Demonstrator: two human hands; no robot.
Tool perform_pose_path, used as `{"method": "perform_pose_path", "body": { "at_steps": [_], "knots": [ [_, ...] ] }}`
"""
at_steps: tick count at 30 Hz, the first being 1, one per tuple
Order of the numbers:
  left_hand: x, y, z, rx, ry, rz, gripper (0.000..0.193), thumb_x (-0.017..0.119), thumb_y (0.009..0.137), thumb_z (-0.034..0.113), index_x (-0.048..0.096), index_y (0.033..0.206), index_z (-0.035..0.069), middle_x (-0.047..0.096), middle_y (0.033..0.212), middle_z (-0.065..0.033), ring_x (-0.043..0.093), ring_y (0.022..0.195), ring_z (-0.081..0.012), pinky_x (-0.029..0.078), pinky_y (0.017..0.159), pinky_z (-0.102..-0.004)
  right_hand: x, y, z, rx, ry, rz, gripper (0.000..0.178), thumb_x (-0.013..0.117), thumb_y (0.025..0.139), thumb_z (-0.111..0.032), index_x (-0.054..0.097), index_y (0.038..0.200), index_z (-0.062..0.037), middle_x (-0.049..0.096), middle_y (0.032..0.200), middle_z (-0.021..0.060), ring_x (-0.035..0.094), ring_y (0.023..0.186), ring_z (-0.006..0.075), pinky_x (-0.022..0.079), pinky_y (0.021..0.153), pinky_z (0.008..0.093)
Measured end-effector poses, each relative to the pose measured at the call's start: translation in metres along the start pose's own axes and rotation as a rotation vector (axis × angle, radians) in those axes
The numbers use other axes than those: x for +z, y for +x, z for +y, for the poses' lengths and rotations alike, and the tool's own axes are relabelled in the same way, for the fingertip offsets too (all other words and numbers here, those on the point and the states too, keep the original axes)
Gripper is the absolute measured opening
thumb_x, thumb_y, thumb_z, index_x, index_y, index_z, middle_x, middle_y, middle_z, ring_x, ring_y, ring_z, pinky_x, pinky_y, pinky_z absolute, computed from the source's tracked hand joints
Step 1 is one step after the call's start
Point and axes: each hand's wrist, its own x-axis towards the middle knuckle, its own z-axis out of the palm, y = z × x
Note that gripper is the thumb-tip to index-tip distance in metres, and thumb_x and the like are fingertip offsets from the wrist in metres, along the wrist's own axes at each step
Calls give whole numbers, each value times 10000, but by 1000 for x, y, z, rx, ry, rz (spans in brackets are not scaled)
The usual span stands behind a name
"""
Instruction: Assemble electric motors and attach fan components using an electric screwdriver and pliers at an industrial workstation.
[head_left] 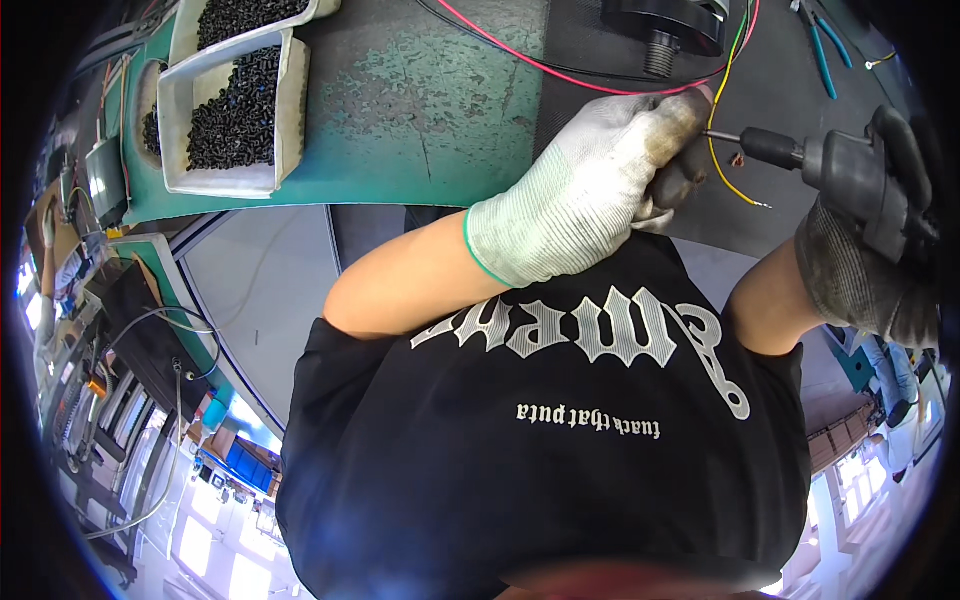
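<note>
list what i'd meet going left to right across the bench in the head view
Lower white rectangular plastic bin of small black parts → white-gloved left hand → thin yellow wire → dark-grey-gloved right hand.

Bins on table, left — driver in right hand, pliers beyond

Lettering is noted on the black shirt, on the chest, in two lines, both upside down in the view. The large line is silver-white, in ornate blackletter style with fine striping inside the strokes; its left end lies just beside the forearm, and its right end runs into a long tail finished with a ring. The small line, plain white and in similar old-style letters, stands apart from it, nearer the collar; wording not transcribed.
</note>
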Motion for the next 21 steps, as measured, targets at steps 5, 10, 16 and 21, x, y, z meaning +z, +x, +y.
{"method": "perform_pose_path", "body": {
  "at_steps": [5,10,16,21],
  "knots": [
    [-6,8,6,49,136,91,218,504,989,235,539,1005,20,498,707,-1,344,502,-52,335,505,-221,8,4,24,-8,-23,48,233,588,875,-86,584,1070,42,593,1029,168,591,918,252,520,877,384],
    [-11,20,17,292,122,167,212,524,987,194,560,991,-14,525,749,-22,457,601,-74,401,562,-240,-13,8,25,-13,-27,74,221,578,873,-81,584,1052,48,591,1009,169,585,914,251,518,882,390],
    [-25,25,18,197,32,-28,207,409,1017,143,522,1088,-15,548,989,-80,314,573,-41,322,540,-189,8,12,34,2,-40,117,207,565,871,-76,585,1030,56,590,985,171,577,909,250,516,887,398],
    [-28,26,17,186,-5,-27,208,421,1013,146,520,1105,-13,565,1030,-98,303,566,-39,318,538,-182,17,10,42,15,-50,150,198,555,870,-72,586,1012,62,588,965,172,571,904,249,514,892,404]
  ]
}}
